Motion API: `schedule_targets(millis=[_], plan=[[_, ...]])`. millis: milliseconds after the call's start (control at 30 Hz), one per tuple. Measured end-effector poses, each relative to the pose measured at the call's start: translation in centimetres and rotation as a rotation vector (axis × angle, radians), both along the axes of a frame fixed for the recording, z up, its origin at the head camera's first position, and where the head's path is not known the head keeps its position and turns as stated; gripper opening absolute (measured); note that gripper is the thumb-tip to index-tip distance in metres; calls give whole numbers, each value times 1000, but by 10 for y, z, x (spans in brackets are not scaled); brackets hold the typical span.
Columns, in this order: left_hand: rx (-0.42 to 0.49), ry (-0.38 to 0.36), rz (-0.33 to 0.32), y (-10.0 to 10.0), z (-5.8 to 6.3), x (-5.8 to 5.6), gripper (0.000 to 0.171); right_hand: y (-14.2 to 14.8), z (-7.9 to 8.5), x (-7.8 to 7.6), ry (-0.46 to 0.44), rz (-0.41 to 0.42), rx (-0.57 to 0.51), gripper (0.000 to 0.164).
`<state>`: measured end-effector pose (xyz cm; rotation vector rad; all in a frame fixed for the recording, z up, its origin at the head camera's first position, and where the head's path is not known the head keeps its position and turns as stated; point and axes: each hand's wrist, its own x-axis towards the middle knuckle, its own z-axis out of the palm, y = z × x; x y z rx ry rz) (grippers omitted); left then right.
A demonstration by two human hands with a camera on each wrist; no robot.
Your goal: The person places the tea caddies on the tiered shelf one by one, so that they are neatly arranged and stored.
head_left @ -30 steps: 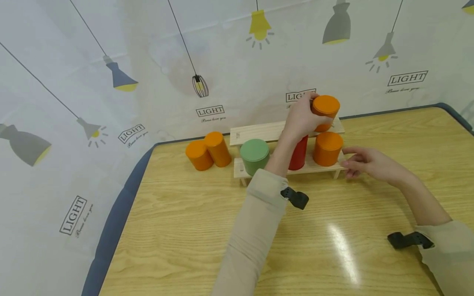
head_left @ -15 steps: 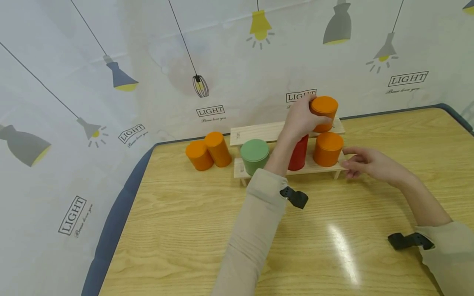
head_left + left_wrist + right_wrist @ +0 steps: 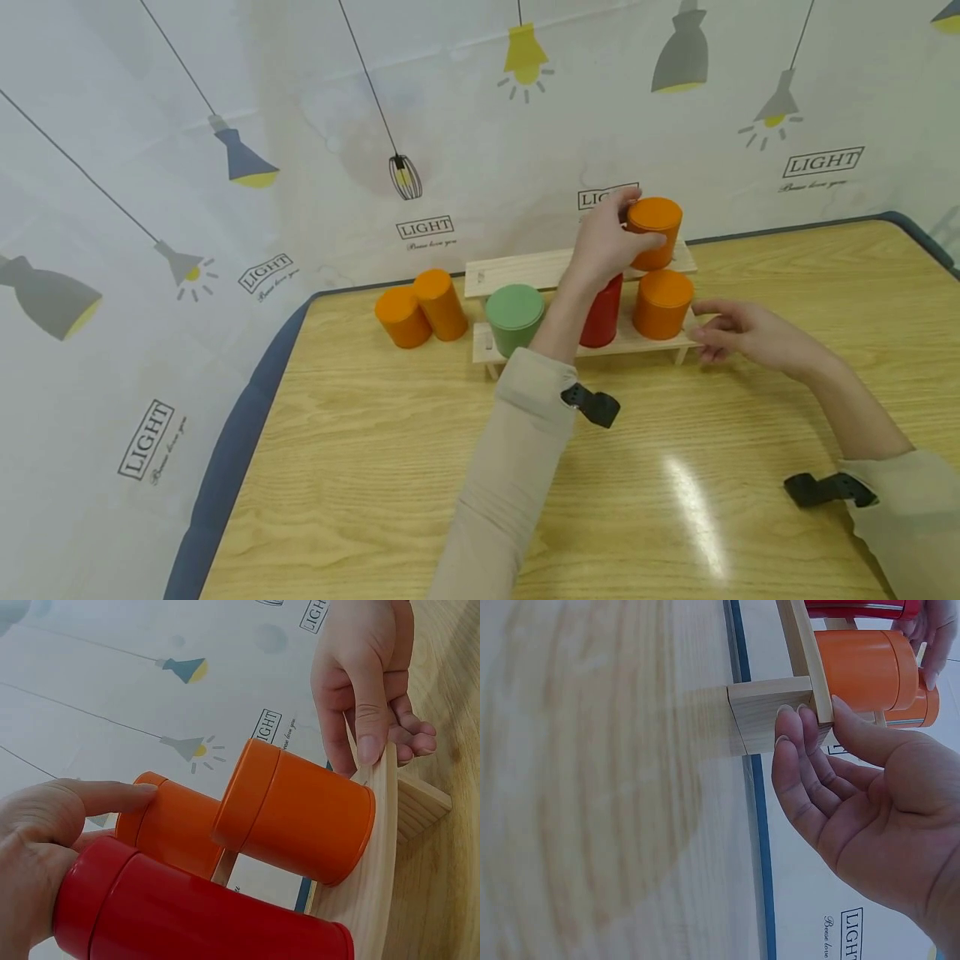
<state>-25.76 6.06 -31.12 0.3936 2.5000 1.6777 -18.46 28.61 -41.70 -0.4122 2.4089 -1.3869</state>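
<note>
In the head view my left hand (image 3: 600, 250) holds an orange canister (image 3: 657, 215) at the right part of the upper tier (image 3: 513, 273) of a wooden two-tier rack. Its thumb lies across the front, and the far fingers are partly hidden behind it. A second orange canister (image 3: 663, 307) stands just in front on the lower tier (image 3: 641, 343). Beside that, a red canister (image 3: 601, 318) is partly covered by my left wrist. My right hand (image 3: 753, 333) pinches the lower tier's right end, thumb above and fingers beneath, as the right wrist view shows.
A green canister (image 3: 514, 315) stands at the lower tier's left end. Two more orange ones, one short (image 3: 405, 321) and one tall (image 3: 442, 307), stand on the table (image 3: 375, 467) left of the rack. A printed light-themed wall covering (image 3: 315, 167) rises behind.
My left hand and its orange canister have shifted slightly left along the upper tier. My right hand has stayed at the rack's end.
</note>
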Motion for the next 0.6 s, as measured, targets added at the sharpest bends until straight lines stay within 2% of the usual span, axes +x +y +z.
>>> schedule_targets(millis=[167, 267, 400, 600], plan=[[61, 39, -6, -2, -2, 0, 64, 0, 0, 0, 1, 5, -1, 57], [77, 82, -10, -3, -3, 0, 63, -1, 0, -1, -2, 2, -2, 57], [142, 149, -13, -4, -3, 1, 59, -1, -2, -1, -8, -5, 2, 57], [201, 221, 13, -6, 4, 2, 47, -1, -1, 0, -2, -1, 6, 57]])
